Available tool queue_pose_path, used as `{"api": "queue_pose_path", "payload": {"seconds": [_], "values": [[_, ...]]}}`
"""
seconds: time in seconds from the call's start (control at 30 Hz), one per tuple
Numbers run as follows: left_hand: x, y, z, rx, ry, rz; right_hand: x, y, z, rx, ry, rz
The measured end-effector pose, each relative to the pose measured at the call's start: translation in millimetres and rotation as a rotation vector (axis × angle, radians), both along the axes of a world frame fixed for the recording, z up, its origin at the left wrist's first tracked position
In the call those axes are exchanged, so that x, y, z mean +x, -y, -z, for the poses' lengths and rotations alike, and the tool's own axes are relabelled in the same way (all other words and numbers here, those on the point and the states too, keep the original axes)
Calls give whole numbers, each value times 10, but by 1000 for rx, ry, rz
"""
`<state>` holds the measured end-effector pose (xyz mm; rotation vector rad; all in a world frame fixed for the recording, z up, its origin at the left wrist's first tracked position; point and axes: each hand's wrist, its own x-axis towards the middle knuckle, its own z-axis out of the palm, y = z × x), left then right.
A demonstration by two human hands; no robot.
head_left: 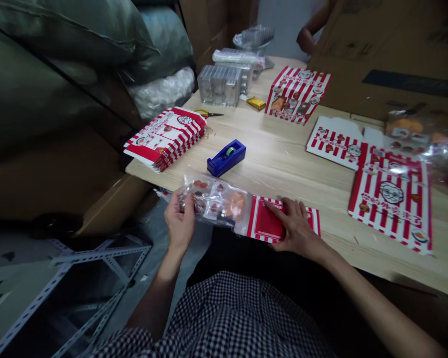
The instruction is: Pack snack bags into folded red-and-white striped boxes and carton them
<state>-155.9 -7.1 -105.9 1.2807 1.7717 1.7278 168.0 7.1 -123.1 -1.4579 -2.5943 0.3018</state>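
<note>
Near the table's front edge, my left hand (180, 217) grips the left end of a clear plastic bag (218, 201) between thumb and fingers. Small orange, brown and red pieces show through the film. The bag's right end meets a red-and-white striped card (263, 221), though whether the card is inside or under it I cannot tell. My right hand (294, 226) lies on that card with its fingers spread. Just beyond the bag stands a blue tape dispenser (226, 158).
A stack of striped cartons (168, 136) lies at the left edge, scissors (209, 114) behind it. Clear plastic boxes (220, 85) stand farther back. Flat striped cartons (392, 199) and filled bags (410, 132) lie right. Another person's arm (313, 32) shows beside a large cardboard box (392, 59).
</note>
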Motion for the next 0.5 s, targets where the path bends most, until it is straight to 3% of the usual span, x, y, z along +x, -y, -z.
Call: {"api": "queue_pose_path", "payload": {"seconds": [0.1, 0.17, 0.33, 0.5], "values": [[4, 95, 37, 31, -36, -114, -13, -7, 0, -9, 9, 12], [43, 147, 102, 17, -16, -123, -14, -8, 11, -4, 9, 19], [136, 295, 276, -67, 141, -37, -20, 7, 49, 11, 2, 39], [3, 403, 227, -212, 197, 68, -41, 17, 96, 41, -9, 79]]}}
